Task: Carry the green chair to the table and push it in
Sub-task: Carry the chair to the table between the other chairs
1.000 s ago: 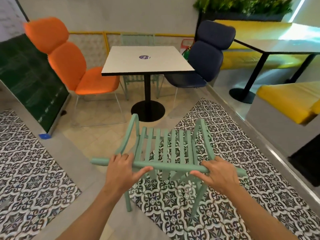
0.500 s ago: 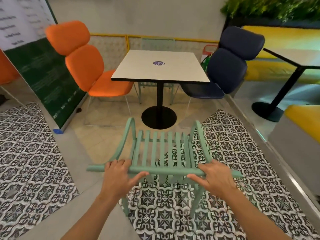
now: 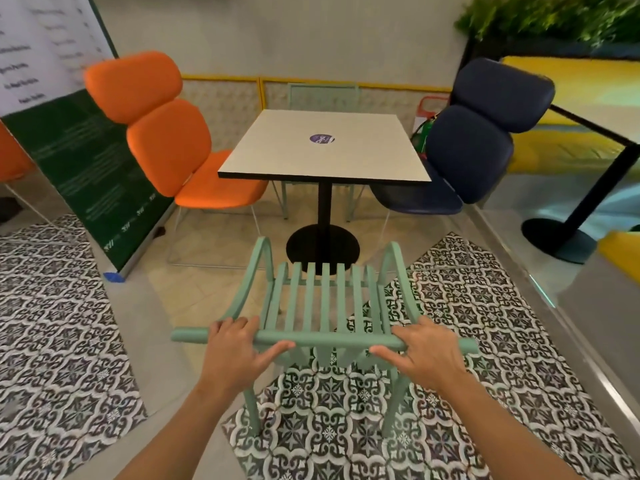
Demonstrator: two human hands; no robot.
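The green chair (image 3: 323,299) is a pale green slatted armchair right in front of me, its seat facing the table. My left hand (image 3: 235,355) grips the left part of its round top rail. On the right part of the same rail my right hand (image 3: 427,355) is closed. Straight ahead stands the square white table (image 3: 325,147) on a black post with a round black base. The chair's front edge is just short of that base. Its rear legs show below my hands on the patterned floor.
An orange chair (image 3: 166,140) sits at the table's left and a navy chair (image 3: 474,143) at its right. Another pale green chair (image 3: 322,95) stands behind the table. A green menu board (image 3: 86,174) leans at left. A second table's black base (image 3: 557,237) is at right.
The chair and I have come closer to the table and lined up with it. The table now fills more of the view. Both hands keep the same hold on the rail.
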